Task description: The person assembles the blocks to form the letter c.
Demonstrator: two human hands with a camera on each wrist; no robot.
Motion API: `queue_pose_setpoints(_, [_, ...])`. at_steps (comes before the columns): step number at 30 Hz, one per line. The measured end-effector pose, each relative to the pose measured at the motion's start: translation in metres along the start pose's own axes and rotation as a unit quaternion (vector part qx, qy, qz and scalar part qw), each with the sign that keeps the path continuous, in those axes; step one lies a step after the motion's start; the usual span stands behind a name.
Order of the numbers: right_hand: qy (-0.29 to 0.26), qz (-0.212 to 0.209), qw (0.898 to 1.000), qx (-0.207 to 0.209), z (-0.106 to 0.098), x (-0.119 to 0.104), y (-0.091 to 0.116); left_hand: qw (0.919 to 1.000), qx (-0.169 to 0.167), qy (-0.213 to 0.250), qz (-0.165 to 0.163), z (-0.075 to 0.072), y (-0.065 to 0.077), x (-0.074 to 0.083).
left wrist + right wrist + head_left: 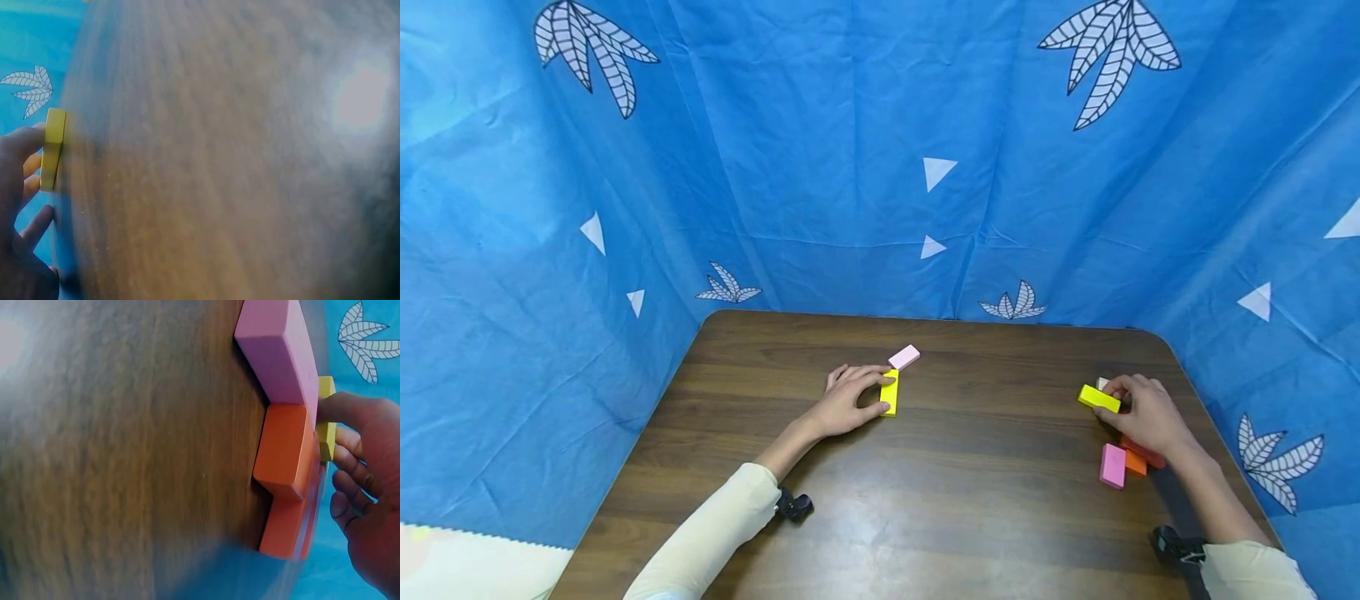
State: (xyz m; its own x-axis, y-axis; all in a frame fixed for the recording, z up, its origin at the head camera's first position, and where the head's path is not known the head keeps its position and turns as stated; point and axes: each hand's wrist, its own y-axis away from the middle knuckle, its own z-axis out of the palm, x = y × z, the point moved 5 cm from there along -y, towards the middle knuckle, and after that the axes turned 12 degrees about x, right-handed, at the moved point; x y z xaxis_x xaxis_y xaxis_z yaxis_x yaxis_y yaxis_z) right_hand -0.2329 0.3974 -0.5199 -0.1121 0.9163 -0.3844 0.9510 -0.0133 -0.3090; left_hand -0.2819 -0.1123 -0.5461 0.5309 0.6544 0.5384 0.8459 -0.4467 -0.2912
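On the middle of the table, my left hand (846,404) holds a yellow block (889,393) by its two short ends, thumb at the near end. Just beyond that block's far end lies a pale pink block (905,357). Over at the right, my right hand (1150,417) pinches another yellow block (1097,398) between thumb and fingers. Beneath and around this hand sits a group of blocks: a pink block (1112,467), an orange block (284,447) and a red-orange block (284,528). A white block (1102,383) is partly hidden behind the held yellow one.
The brown wooden table (970,500) has rounded far corners. Blue cloth (850,167) with white leaf and triangle prints hangs behind it and along both sides. A small black wrist camera (795,505) is strapped at the left sleeve, and another camera (1172,546) at the right.
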Motion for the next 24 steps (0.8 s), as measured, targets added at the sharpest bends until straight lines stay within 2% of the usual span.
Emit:
queue_pose_setpoints(6, [-0.010, -0.008, 1.000, 0.012, 0.004, -0.007, -0.004, 0.9999, 0.006, -0.002, 0.008, 0.002, 0.000, -0.001])
queue_pose_setpoints(14, [-0.027, 0.002, 1.000, -0.007, 0.015, -0.024, -0.014, 1.0000, 0.002, 0.005, -0.002, 0.001, 0.001, -0.002])
queue_pose_setpoints(24, [-0.047, -0.055, 0.997, 0.016, 0.031, -0.052, -0.026, 1.0000, -0.001, 0.004, 0.002, 0.002, 0.001, -0.001])
